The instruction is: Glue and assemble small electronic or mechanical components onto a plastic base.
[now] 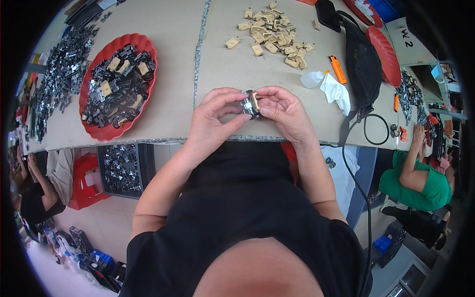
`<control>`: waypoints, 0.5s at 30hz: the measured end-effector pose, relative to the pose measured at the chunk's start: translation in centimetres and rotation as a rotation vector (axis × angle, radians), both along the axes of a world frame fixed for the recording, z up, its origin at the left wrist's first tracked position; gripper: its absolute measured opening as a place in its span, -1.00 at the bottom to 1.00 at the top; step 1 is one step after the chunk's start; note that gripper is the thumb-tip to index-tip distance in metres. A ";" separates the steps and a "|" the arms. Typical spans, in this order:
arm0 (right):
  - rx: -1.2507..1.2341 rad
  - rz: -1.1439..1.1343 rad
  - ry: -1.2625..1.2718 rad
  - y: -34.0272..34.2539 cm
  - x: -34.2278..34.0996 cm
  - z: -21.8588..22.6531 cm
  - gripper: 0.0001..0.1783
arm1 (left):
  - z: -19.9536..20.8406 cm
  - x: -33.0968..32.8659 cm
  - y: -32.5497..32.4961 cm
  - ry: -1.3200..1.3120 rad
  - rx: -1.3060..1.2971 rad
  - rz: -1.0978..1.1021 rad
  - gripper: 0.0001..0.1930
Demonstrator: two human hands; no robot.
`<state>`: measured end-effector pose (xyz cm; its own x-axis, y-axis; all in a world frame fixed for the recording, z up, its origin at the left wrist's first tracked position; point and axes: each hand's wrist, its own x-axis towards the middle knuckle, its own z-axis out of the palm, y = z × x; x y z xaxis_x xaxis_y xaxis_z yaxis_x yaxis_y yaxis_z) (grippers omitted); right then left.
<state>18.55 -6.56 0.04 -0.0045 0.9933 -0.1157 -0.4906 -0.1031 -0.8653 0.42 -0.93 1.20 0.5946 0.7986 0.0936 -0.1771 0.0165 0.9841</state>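
Note:
Close to the table's near edge, my left hand (213,115) pinches a small black part with silver metal (247,105) between thumb and fingers. From the other side my right hand (287,110) grips the same part, thumb and forefinger at a beige piece (255,102) set against it. Whether the beige piece is fixed in the black part I cannot tell. Beyond my hands lies a loose pile of beige pieces (271,34) with metal ends. To the left, a red scalloped tray (154,59) holds many black parts, some with beige pieces among them.
A heap of dark metal parts (64,64) spreads at the far left. At right lie a white bottle (311,79), a crumpled white cloth (336,94), an orange box cutter (338,69) and a black waist bag (363,64). A cable (357,183) hangs over the edge. A co-worker in green (420,180) sits at right.

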 end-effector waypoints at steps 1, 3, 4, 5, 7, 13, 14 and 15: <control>-0.012 -0.001 0.013 0.0 0.0 0.0 -0.62 | 0.1 0.0 0.0 0.003 -0.006 -0.002 -0.63; -0.019 0.008 0.023 0.1 0.1 -0.1 -0.62 | 0.1 0.1 -0.1 0.009 -0.016 -0.008 -0.62; -0.022 0.012 0.027 0.2 0.1 -0.2 -0.62 | 0.1 0.1 -0.1 0.006 -0.021 -0.005 -0.63; -0.025 0.013 0.036 0.2 0.1 -0.1 -0.62 | 0.1 0.1 -0.1 0.003 -0.025 -0.002 -0.63; -0.031 0.016 0.054 0.2 0.1 0.2 -0.62 | 0.0 0.1 -0.1 -0.004 -0.027 0.013 -0.64; -0.102 0.051 0.072 0.5 0.4 0.4 -0.66 | -0.1 0.4 0.0 0.013 0.004 0.045 -0.64; -0.115 0.053 0.072 0.5 0.4 0.5 -0.66 | -0.1 0.3 0.0 0.023 0.016 0.048 -0.64; -0.127 0.054 0.072 0.5 0.4 0.6 -0.66 | -0.1 0.3 0.0 0.034 0.029 0.049 -0.64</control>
<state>18.96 -6.01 0.64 -0.0708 0.9686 -0.2382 -0.5413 -0.2379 -0.8065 0.76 -0.89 1.07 0.5579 0.8242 0.0973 -0.1434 -0.0198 0.9895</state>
